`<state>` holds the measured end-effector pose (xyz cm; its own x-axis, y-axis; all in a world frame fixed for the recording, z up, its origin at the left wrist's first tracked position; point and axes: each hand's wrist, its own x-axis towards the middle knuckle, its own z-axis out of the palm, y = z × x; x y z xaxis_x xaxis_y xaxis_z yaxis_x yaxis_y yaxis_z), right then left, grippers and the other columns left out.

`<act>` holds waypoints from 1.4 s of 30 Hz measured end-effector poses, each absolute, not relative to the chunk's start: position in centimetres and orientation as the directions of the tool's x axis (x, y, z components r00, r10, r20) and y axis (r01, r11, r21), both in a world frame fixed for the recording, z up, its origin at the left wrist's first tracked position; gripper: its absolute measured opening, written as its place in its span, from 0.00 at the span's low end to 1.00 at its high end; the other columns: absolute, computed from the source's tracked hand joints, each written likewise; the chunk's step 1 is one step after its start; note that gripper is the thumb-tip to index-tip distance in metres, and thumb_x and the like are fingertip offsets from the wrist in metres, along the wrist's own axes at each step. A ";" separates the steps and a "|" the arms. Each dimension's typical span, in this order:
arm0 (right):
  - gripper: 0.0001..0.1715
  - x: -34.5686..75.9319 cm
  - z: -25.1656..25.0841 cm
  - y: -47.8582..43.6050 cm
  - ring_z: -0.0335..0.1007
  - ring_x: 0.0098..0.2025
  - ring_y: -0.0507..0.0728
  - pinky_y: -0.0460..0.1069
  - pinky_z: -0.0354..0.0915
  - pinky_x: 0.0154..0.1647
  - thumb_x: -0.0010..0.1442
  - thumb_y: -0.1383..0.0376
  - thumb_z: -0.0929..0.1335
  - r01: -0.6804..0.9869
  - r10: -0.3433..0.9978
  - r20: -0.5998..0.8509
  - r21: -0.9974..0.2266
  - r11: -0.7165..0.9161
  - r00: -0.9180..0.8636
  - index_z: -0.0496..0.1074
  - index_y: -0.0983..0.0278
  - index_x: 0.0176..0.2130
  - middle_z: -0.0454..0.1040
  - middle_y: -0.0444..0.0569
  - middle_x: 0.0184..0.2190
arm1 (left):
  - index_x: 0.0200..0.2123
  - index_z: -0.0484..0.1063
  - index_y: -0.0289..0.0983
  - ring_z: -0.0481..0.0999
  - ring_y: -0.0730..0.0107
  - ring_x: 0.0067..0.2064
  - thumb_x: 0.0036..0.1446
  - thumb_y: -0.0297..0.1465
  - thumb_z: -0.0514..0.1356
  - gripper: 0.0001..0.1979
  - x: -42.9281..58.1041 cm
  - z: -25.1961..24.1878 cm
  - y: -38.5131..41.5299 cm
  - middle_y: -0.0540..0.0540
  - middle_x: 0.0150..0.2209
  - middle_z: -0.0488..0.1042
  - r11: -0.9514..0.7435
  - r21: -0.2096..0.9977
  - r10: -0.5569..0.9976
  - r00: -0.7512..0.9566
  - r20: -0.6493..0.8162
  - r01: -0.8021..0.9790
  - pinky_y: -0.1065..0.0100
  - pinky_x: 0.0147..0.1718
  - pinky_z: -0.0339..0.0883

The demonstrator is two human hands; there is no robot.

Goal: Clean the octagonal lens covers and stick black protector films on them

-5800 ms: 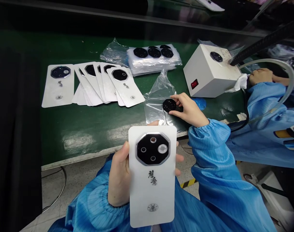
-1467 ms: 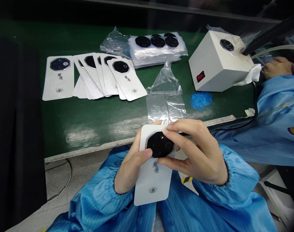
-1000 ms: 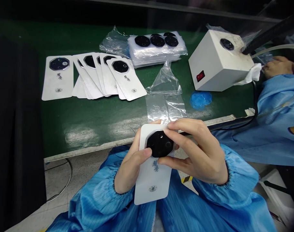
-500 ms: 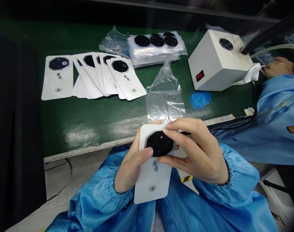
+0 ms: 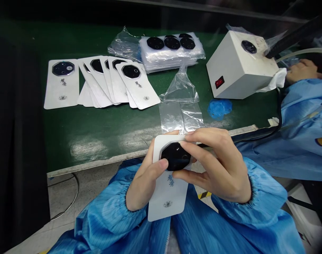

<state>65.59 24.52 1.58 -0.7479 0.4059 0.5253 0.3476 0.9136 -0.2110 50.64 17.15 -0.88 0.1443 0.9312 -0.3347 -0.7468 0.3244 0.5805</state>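
White card [image 5: 168,199] near green workbench [image 5: 71,127]

The right hand [image 5: 216,165] partly covers the black octagonal lens plate [image 5: 175,157]. A co-worker's sleeve [image 5: 303,120] is cut off at the picture's right edge.

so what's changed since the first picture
The right hand has moved off the plastic sheet to the card in the left hand, bringing the black octagonal cover, which now sits over the card's lens ring, both hands on it. The fanned cards and white box stayed put.
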 end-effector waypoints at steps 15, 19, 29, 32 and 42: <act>0.18 65.4 2.1 24.6 0.66 0.34 0.60 0.54 0.63 0.29 0.58 0.60 0.68 0.351 0.405 0.464 -0.203 0.914 -0.788 0.67 0.73 0.41 0.71 0.56 0.33 | 0.62 0.46 0.46 0.74 0.54 0.46 0.52 0.32 0.58 0.37 50.7 -1.0 17.1 0.47 0.41 0.75 0.363 0.578 0.922 0.193 -0.335 -0.730 0.59 0.41 0.69; 0.15 65.4 2.1 24.6 0.66 0.34 0.59 0.53 0.64 0.29 0.59 0.62 0.67 0.339 0.403 0.457 -0.219 0.915 -0.793 0.67 0.72 0.42 0.71 0.56 0.33 | 0.61 0.50 0.45 0.75 0.53 0.45 0.51 0.33 0.59 0.35 50.6 -0.9 17.1 0.46 0.42 0.75 0.391 0.572 0.907 0.198 -0.371 -0.721 0.57 0.39 0.70; 0.16 65.4 2.1 24.3 0.67 0.35 0.60 0.55 0.64 0.29 0.61 0.62 0.65 0.350 0.398 0.437 -0.189 0.917 -0.807 0.67 0.74 0.43 0.72 0.58 0.33 | 0.57 0.58 0.46 0.73 0.57 0.47 0.52 0.35 0.58 0.27 50.6 -0.7 17.0 0.48 0.44 0.74 0.376 0.573 0.903 0.149 -0.403 -0.728 0.62 0.40 0.69; 0.19 65.4 2.2 24.2 0.67 0.35 0.61 0.55 0.64 0.29 0.61 0.60 0.66 0.337 0.379 0.448 -0.173 0.925 -0.810 0.67 0.75 0.43 0.72 0.59 0.33 | 0.58 0.56 0.48 0.73 0.60 0.46 0.53 0.35 0.58 0.29 50.6 -0.5 16.9 0.51 0.43 0.74 0.381 0.567 0.897 0.144 -0.418 -0.730 0.65 0.39 0.69; 0.22 65.7 2.4 24.0 0.65 0.34 0.59 0.56 0.66 0.29 0.58 0.61 0.69 0.314 0.363 0.479 -0.183 0.932 -0.799 0.68 0.76 0.45 0.71 0.57 0.33 | 0.56 0.60 0.45 0.73 0.53 0.46 0.51 0.37 0.59 0.28 50.7 -0.3 16.5 0.47 0.43 0.74 0.393 0.552 0.889 0.150 -0.432 -0.735 0.59 0.39 0.70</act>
<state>65.69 24.02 2.42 -0.7990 0.3634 0.4791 0.3142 0.9316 -0.1826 50.74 16.53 -0.30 0.1505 0.8891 -0.4323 -0.7351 0.3930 0.5524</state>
